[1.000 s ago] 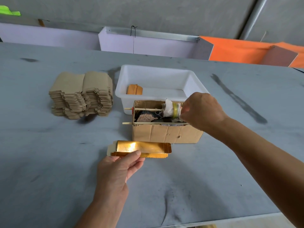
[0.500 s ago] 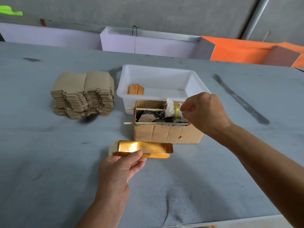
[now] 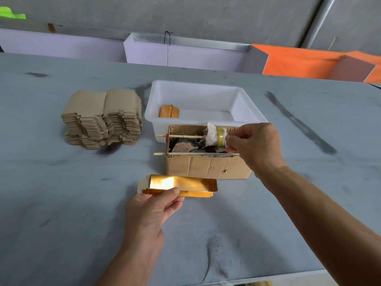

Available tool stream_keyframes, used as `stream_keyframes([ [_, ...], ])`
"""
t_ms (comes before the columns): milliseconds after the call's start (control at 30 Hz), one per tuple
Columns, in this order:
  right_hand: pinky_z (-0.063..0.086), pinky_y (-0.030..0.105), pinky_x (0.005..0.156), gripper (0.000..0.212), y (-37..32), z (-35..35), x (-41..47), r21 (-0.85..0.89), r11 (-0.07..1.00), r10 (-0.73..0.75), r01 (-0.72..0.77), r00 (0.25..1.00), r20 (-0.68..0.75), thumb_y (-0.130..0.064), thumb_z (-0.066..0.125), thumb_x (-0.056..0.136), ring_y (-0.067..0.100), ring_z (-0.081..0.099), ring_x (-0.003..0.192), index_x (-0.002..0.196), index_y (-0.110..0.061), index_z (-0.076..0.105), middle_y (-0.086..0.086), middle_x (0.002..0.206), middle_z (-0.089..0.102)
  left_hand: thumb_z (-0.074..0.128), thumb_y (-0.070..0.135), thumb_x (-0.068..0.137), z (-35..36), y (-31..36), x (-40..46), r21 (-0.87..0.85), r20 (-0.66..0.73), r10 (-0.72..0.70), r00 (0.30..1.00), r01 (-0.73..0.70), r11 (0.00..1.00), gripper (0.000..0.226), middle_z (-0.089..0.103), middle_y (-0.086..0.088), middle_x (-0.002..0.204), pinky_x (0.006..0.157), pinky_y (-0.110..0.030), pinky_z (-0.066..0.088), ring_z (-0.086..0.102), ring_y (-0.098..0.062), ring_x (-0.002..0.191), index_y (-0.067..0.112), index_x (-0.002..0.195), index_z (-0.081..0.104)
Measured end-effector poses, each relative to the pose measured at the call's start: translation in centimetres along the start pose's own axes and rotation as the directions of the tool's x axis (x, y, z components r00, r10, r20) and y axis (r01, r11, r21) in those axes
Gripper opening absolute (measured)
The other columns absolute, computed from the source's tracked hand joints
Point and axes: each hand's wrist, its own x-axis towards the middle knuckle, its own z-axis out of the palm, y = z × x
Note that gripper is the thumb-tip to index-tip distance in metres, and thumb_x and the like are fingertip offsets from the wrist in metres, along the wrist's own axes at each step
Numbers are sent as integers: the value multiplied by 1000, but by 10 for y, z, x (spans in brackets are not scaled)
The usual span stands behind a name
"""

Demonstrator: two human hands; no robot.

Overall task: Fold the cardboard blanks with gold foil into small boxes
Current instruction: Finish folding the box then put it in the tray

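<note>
While the left hand [image 3: 152,207] pinches the gold-foil blank [image 3: 181,185] before the cardboard box [image 3: 208,167], the right hand [image 3: 257,147] pinches at the box's tape roll [image 3: 220,136]; no writing is readable.

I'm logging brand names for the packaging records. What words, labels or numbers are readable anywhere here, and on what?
None: no readable text in this view.
Gold foil blank: plain foil, no print.
Cardboard box: bare, no label.
White tub: unmarked.
Stack of blanks: plain brown card.
Tape roll: no visible lettering.
</note>
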Motion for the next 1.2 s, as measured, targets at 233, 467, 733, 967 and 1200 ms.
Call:
stream_keyframes([
  [233,46,24,47,21,0,7,-9,264,945,212,-195,977,-37,5,68,73,17,67,60,72,-16,63,-1,56,66,71,-10,71,16,4,4,0,49,60,997,-60,998,15,70,-12,65,53,-25,55,69,-22,56,-4,82,63],
  [467,41,14,37,21,2,11,-18,493,781,396,-383,915,82,5,70,75,7,58,41,67,-11,59,3,49,63,70,-13,73,37,5,10,72,45,139,989,-142,987,17,67,-10,60,54,-24,56,64,-21,52,2,70,63],
  [733,41,13,38,14,2,7,-21,560,665,473,-494,859,196,4,71,76,9,58,41,71,-7,64,4,49,65,72,-11,72,46,5,10,117,10,221,975,-221,968,17,67,-8,61,54,-22,56,66,-17,52,2,72,62],
  [967,40,13,37,11,4,4,-23,584,613,493,-532,835,244,5,71,76,8,59,38,73,-5,65,6,49,64,73,-12,70,46,9,12,94,20,177,984,-179,979,19,68,-7,56,49,-20,53,66,-17,51,2,69,62],
  [1200,39,13,36,12,5,3,-20,572,609,495,-550,827,268,3,71,76,7,60,40,72,-6,64,5,50,65,68,-15,73,30,20,12,157,135,301,944,-321,934,25,71,-2,63,54,-24,56,67,-14,55,10,77,64],
])
